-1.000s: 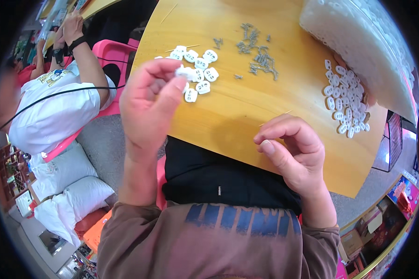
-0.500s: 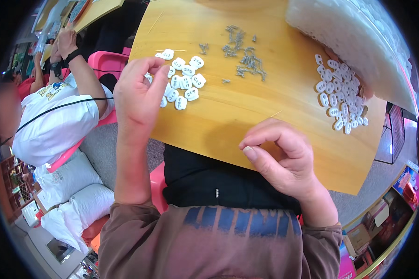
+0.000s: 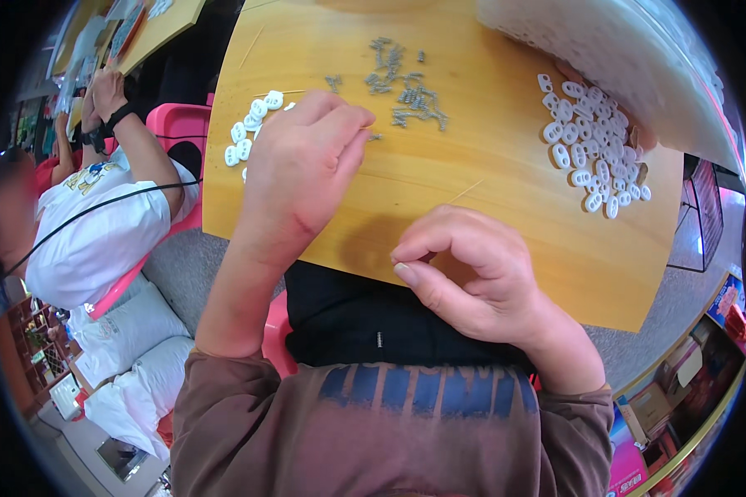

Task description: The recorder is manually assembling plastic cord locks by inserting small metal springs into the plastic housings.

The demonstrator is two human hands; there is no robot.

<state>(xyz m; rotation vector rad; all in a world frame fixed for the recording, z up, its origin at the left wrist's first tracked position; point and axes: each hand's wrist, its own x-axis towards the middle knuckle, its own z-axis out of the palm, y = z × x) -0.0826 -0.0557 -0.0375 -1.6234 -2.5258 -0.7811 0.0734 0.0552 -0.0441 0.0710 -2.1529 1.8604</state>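
My left hand (image 3: 307,161) hangs over the table (image 3: 348,203), fingers bent together, its tips beside a lone small metal spring (image 3: 375,137). Anything between those fingertips is hidden. Under and behind that hand lies a group of white plastic cord locks (image 3: 239,132), oval with two holes, partly covered by it. Closer to the table's front edge, my right hand (image 3: 477,277) has thumb and forefinger pinched together. I cannot make out whether something tiny sits in that pinch. Loose metal springs (image 3: 414,99) are heaped beyond the left hand.
White oval pieces with holes (image 3: 593,141) are spread at the right, beside a large translucent bag (image 3: 622,58). Thin wooden sticks (image 3: 467,190) lie on the table. At the left, another person (image 3: 99,215) sits on a pink chair (image 3: 174,120); white sacks (image 3: 133,323) rest behind.
My left hand has moved right from the cord locks to the lone spring, its fingers now pointing right. The right hand keeps its pinch; the view has shifted slightly.
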